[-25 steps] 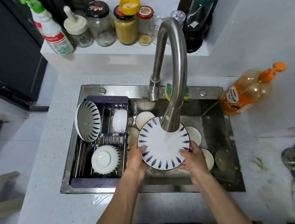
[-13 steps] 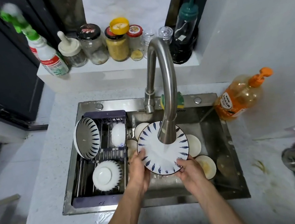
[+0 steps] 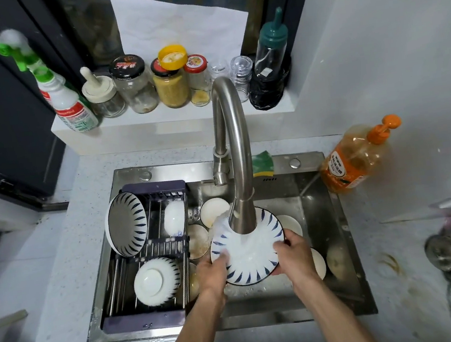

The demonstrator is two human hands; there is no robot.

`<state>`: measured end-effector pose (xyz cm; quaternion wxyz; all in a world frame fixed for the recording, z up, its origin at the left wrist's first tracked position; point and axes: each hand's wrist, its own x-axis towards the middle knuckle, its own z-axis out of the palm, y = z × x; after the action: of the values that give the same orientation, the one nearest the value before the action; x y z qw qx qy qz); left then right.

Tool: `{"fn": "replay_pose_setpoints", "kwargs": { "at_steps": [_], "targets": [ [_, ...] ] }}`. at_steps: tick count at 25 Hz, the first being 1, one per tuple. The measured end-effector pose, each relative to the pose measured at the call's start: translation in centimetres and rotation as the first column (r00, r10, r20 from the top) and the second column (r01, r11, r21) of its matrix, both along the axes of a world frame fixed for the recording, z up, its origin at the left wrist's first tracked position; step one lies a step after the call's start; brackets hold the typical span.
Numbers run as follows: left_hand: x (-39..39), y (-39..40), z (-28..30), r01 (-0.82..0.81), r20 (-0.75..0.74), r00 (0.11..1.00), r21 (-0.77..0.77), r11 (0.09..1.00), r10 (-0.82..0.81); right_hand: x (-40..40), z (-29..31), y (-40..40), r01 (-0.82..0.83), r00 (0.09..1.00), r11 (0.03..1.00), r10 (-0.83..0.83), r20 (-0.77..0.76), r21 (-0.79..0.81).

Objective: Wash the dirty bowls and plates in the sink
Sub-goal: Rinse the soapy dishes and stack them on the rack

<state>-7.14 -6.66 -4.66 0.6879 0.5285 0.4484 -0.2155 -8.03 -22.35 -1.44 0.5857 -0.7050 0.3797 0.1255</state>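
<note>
Here, two hands' fingers (image 3: pixel 221 257) gripping one plate (image 3: pixel 250 256); three bowls (image 3: pixel 127 224) racked

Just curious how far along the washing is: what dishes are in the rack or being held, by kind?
striped bowls in the rack: 2
white dish in the rack: 1
striped plate held under the tap: 1
Total: 4

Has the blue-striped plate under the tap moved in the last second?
Barely: the plate is under the faucet as before, with the spout now covering more of its centre. The camera moved too.
</note>
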Motion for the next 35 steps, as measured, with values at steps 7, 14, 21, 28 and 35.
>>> {"fn": "replay_pose_setpoints", "kwargs": {
  "at_steps": [7,14,21,28,35],
  "targets": [
    [1.5,0.0,1.8,-0.017,0.105,0.994,-0.122,0.992,0.030,-2.8,-1.1,2.2,0.380,0.922,0.884,-0.385,-0.036,0.272],
    [0.1,0.0,2.7,-0.074,0.113,0.985,-0.420,0.905,0.133,-1.0,-1.5,1.1,0.410,0.908,0.763,-0.395,-0.141,0.499],
    [-0.7,0.8,1.4,-0.234,0.052,0.960,-0.403,0.885,0.277,2.1,-0.8,1.4,0.202,0.979,0.909,-0.193,-0.063,0.364],
    [0.3,0.5,0.7,-0.195,0.066,0.977,-0.126,0.973,0.205,-0.3,-0.6,2.4,0.417,0.887,0.706,-0.452,-0.089,0.572],
    [0.1,1.7,1.4,-0.119,0.024,0.991,-0.275,0.954,0.130,0.2,-1.6,2.6,0.424,0.903,0.721,-0.382,-0.196,0.548]
  ]
}}
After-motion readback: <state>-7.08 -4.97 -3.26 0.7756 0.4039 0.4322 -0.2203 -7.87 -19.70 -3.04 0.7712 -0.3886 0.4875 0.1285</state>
